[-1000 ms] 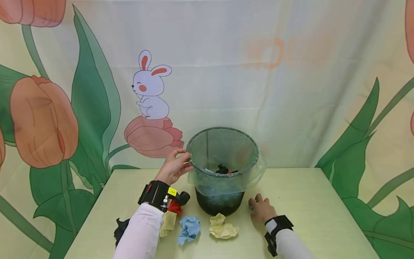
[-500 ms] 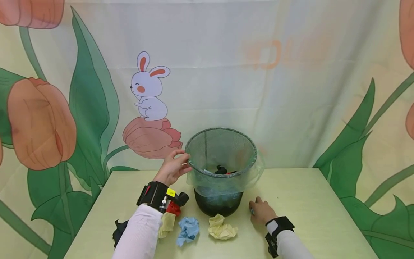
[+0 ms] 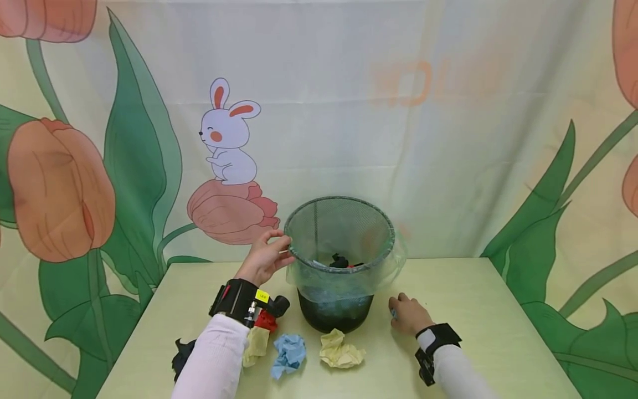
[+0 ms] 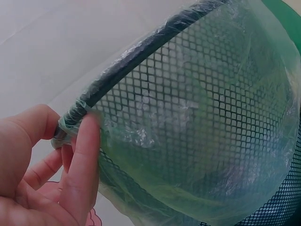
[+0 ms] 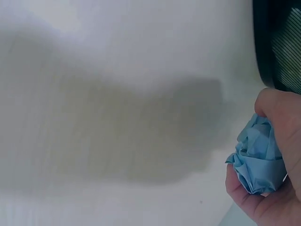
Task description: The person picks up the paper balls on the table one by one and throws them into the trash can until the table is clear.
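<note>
A dark mesh wastebasket lined with a thin green plastic bag stands on the table. My left hand pinches its rim and the bag's edge between thumb and fingers on the left side. To the right of the basket, my right hand grips a crumpled ball of blue paper; in the head view the fingers hide most of it. Black and red crumpled pieces show inside the basket.
In front of the basket lie crumpled yellow paper, blue paper, another yellow piece and a red piece. A black crumpled piece sits partly behind the left sleeve. A printed curtain hangs behind the table.
My right hand has risen slightly from the table and shifted a little right and back, with the blue paper ball in its grip. The left hand stays at the rim.
</note>
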The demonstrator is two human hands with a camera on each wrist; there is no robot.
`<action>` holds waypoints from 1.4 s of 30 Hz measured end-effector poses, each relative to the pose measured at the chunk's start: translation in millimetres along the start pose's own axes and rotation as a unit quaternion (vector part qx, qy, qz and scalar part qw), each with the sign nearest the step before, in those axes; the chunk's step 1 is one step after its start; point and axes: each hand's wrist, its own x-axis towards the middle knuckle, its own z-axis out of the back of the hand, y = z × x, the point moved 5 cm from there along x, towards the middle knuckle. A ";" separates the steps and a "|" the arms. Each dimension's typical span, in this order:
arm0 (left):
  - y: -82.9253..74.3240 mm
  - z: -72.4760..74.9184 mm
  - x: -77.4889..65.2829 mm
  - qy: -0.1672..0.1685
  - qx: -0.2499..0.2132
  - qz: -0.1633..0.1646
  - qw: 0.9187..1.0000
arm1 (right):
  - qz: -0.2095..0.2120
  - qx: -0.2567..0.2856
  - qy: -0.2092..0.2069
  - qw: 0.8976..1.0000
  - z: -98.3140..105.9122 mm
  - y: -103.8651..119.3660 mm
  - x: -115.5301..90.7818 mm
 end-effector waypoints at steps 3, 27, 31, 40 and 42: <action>0.3 0.0 0.1 0.002 -0.001 0.000 1.000 | 0.004 0.000 -0.006 1.000 10.9 -1.0 2.1; -0.3 -1.3 0.2 0.000 0.001 0.003 1.000 | 0.026 -0.056 -0.030 0.998 97.4 -11.6 27.5; -0.2 -1.4 0.1 -0.003 0.006 0.003 1.000 | 0.031 -0.060 -0.029 0.997 111.6 -10.9 29.3; 0.1 -1.4 1.1 -0.009 0.012 0.003 1.000 | 0.055 -0.048 -0.026 0.997 145.1 -5.8 38.4; 0.3 -1.3 1.2 -0.008 0.011 0.002 1.000 | 0.064 -0.040 -0.040 0.996 153.6 -4.3 40.9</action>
